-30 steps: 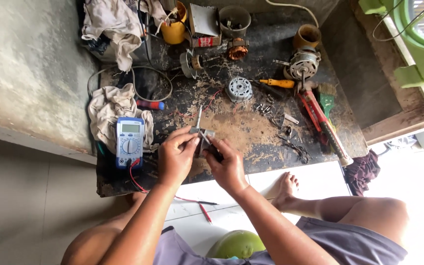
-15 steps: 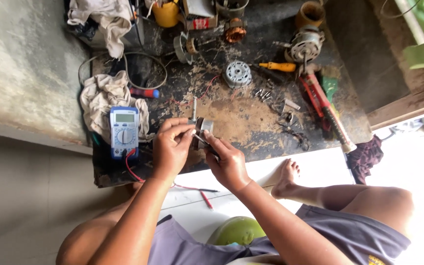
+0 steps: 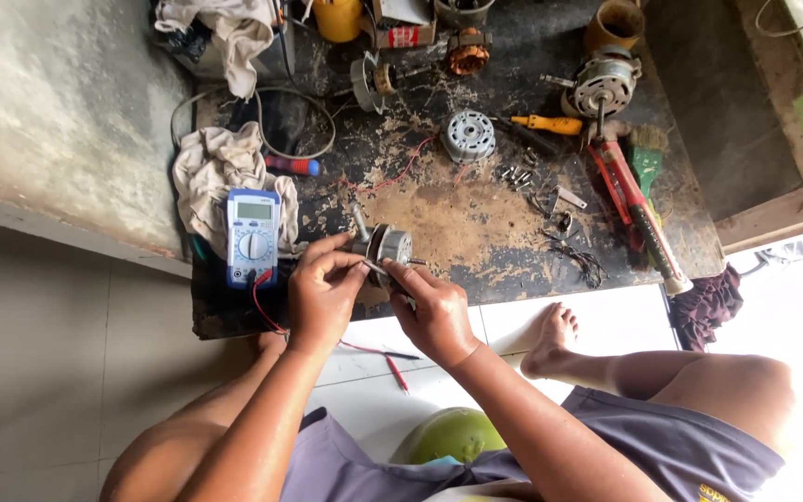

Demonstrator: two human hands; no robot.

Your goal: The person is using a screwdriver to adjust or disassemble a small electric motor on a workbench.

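We are holding a small motor [image 3: 386,246] just above the stained board [image 3: 476,223], our left hand [image 3: 322,296] pinching a thin probe [image 3: 375,270] against it while our right hand [image 3: 434,311] is gripping its underside; steady contact matters here, we judge. A blue meter [image 3: 253,237] is lying beside a rag [image 3: 216,172] on the cluttered board.

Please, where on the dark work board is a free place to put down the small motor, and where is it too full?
The bare brown patch is free, between the round metal part, the screws and the small motor held by both hands. The far edge, around the copper-wound part and the rags, is crowded; so is the side with the red tool.
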